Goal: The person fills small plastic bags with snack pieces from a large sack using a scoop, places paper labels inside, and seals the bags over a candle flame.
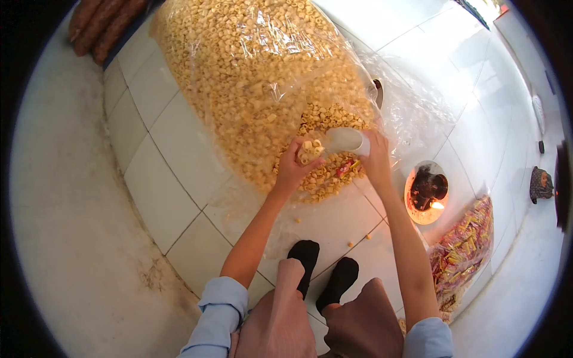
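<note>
A very large clear plastic bag full of small ring-shaped snacks lies on the tiled floor, its opening towards me. Loose snacks show at the opening. My left hand is closed around a small clear bag with some snacks in it. My right hand grips a whitish scoop, whose mouth points left towards the small bag. Just below the scoop, a small red and yellow packet lies on the snacks.
A plate with a dark object and a small flame stands to the right. Below it is a bag of red and yellow packets. My feet in black socks are on the tiles, with a few stray snacks nearby.
</note>
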The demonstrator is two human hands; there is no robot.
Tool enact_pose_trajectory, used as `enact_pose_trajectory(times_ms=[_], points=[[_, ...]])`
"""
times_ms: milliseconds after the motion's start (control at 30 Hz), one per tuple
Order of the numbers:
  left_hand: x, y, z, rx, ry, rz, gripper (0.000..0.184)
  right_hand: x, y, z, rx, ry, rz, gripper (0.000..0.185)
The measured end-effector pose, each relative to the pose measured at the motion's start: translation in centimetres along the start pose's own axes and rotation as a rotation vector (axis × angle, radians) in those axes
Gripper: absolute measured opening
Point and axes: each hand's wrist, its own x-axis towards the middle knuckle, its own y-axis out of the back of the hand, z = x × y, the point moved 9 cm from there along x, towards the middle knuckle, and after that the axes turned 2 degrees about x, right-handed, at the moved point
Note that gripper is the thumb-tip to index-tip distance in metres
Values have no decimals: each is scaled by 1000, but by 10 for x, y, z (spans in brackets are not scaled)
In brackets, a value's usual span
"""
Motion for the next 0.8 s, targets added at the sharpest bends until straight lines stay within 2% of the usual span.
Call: enact_pose_trajectory(times_ms=[67, 133, 200, 233, 300, 400, 433, 467, 533, 567, 600, 633, 700, 733, 800], points=[[-2, -8, 26, -276, -100, -33, 38, -10, -12, -4, 23, 19, 27, 59], [-2, -9, 27, -321, -90, -70, 37, -8, -7, -23, 39, 36, 60, 54], [-2, -14, 34, -378, -87, -112, 36, -2, 15, -45, 203, 72, 96, 51], [-2, -17, 34, -363, -31, -138, 38, 0, 30, -60, 193, 72, 103, 51], [-3, -29, 43, -355, 13, -182, 40, 1, 38, -91, 701, 22, -131, 47], [-7, -45, 68, -327, 18, -178, 42, -3, 68, -121, 598, 30, -180, 36], [-10, -54, 88, -271, -68, -226, 43, -6, 86, -127, 630, -64, -117, 21], [-15, -64, 108, -215, -157, -273, 45, -10, 99, -130, 617, -55, -92, 21], [-31, -83, 148, -339, -180, -349, 45, -20, 146, -133, 611, -24, 134, 15], [-42, -94, 164, -382, -115, -412, 42, -28, 169, -137, 629, -35, 189, 12], [-52, -107, 180, -422, -48, -480, 39, -38, 191, -142, 612, -27, 228, 12], [-60, -117, 197, -426, -71, -518, 39, -50, 213, -143, 624, -29, 258, 12], [-79, -143, 220, -305, -57, -631, 33, -77, 257, -153, 615, -28, 332, 13], [-90, -157, 238, -308, -82, -672, 33, -92, 279, -159, 679, -31, 364, 13], [-112, -183, 283, -248, -259, -721, 29, -125, 324, -170, 717, -21, 442, 13]])
